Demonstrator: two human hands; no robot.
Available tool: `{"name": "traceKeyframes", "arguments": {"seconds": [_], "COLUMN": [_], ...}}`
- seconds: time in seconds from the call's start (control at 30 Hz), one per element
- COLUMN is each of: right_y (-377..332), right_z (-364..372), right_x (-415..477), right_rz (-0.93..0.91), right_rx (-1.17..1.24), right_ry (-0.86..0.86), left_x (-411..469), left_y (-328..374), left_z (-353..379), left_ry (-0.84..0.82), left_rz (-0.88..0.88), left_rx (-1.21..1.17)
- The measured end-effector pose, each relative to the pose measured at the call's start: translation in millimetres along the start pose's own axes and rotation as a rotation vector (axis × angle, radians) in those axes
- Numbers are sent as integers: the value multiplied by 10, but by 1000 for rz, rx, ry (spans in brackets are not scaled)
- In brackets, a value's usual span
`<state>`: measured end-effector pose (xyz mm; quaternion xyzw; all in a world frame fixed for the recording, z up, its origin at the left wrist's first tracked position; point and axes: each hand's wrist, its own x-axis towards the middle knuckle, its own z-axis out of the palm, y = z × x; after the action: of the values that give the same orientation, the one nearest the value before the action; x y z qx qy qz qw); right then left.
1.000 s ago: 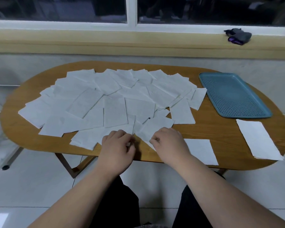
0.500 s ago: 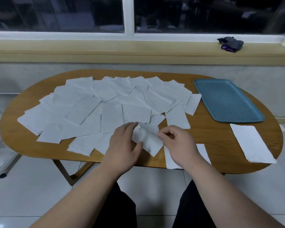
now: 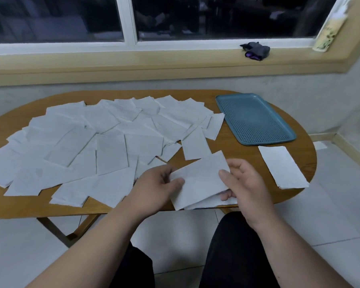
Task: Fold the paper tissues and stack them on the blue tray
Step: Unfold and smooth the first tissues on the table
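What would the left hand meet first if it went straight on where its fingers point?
Besides the tissue it holds, the left hand would likely meet the right hand gripping the other end; depth is unclear.

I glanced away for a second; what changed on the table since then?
The left hand and right hand picked one tissue from the near edge of the pile and lifted it, pinching its ends. The pile, blue tray and the lone tissue beside it stayed put.
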<state>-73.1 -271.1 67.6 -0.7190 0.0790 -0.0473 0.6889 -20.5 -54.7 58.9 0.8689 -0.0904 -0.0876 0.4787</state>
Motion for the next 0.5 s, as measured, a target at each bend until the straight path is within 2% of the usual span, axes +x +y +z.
{"name": "traceKeyframes", "arguments": {"seconds": [0.1,0.27,0.5], "right_y": [116,338,347], "right_z": [-105,-215,-266], "right_x": [-15,-11,35], "right_rz": [23,8,-55], "right_rx": [-299,-601,-849], "right_ry": [66,151,164], "left_x": [10,35,133], "left_y": [48,-8,-8], "left_z": [121,276,428], "left_ry": [-97,-27,33], "left_rz": [-18,-22,57], "left_rx": [19,151,321]}}
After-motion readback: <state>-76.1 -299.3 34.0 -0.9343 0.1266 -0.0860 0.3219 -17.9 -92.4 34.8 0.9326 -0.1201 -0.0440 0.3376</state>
